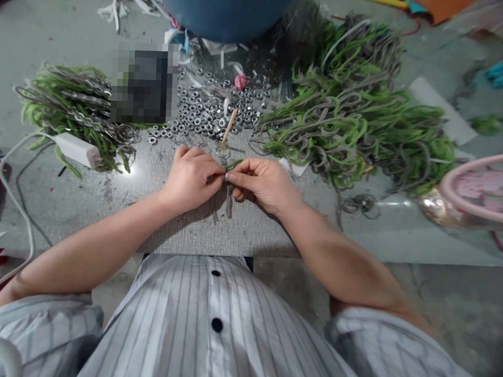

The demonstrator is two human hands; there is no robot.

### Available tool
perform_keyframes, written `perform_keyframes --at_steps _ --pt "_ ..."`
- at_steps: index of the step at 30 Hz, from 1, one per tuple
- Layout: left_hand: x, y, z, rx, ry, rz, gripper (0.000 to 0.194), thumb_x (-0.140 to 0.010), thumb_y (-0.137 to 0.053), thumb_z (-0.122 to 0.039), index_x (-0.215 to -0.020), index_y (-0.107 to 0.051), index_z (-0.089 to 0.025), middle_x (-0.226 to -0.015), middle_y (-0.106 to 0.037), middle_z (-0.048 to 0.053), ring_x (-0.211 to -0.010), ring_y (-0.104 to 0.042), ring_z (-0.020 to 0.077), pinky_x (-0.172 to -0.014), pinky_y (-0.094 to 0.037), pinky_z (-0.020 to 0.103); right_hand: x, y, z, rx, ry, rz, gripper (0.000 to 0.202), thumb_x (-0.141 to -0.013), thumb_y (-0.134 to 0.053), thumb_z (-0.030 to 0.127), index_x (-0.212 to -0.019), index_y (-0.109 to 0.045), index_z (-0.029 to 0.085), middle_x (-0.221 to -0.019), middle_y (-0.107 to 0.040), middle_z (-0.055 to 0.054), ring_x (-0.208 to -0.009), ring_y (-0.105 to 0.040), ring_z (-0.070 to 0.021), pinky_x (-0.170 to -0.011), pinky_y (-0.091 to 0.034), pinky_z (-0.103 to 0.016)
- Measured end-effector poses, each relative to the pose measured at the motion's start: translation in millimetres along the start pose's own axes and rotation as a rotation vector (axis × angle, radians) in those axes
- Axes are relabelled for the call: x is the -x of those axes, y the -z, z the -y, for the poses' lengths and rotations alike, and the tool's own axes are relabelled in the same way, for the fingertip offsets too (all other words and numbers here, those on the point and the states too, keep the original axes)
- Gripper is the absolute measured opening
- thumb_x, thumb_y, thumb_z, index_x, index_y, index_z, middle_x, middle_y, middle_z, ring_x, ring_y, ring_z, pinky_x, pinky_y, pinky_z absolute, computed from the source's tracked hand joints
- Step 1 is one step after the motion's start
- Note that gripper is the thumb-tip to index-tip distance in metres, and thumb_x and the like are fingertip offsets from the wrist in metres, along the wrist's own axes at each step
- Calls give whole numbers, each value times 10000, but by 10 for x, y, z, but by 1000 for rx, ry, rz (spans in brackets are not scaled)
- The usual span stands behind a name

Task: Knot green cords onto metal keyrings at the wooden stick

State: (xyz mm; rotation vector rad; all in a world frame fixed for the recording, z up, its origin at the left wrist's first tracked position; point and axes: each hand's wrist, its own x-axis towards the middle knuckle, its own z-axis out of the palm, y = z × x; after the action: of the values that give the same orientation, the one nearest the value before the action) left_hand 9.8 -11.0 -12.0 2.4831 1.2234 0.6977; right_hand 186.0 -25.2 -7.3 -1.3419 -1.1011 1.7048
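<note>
My left hand (194, 177) and my right hand (262, 183) meet over the middle of the table, fingertips pinched close together. Between them runs a green and grey cord (229, 203), its grey ends hanging below the fingers and a green part showing above my right fingers. Just beyond the fingertips is a thin metal ring (223, 152) at the foot of an upright wooden stick (229, 128). Past the stick lie many loose metal nuts (200, 112). What exactly sits between the fingertips is hidden.
A big heap of green and grey cords (361, 115) lies at right, a smaller bundle with metal chains (73, 100) at left. A white charger (77, 149) with cable rests by it. A blue tub (227, 14) stands at the back, a pink-handled bag (478, 191) at far right.
</note>
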Motion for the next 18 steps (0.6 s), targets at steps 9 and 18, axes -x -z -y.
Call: perform_keyframes --at_steps 9,18 --pt "9 31 15 -7 -12 -5 201 -835 -509 -258 -748 -681 -202 -732 -698 17 -791 -585 201 -817 -354 409 -5 32 -18 19 47 24 432 -581 -848 382 -816 -537 195 -575 -584 92 -391 -549 -62 -363 -446 -178" --pt "15 64 27 -38 -8 53 173 -830 -508 -242 -735 -646 -200 -720 -686 16 -808 -583 210 -810 -346 406 1 78 0 55 26 44 401 -598 -843 354 -810 -547 187 -576 -580 83 -371 -529 -60 -343 -434 -182"
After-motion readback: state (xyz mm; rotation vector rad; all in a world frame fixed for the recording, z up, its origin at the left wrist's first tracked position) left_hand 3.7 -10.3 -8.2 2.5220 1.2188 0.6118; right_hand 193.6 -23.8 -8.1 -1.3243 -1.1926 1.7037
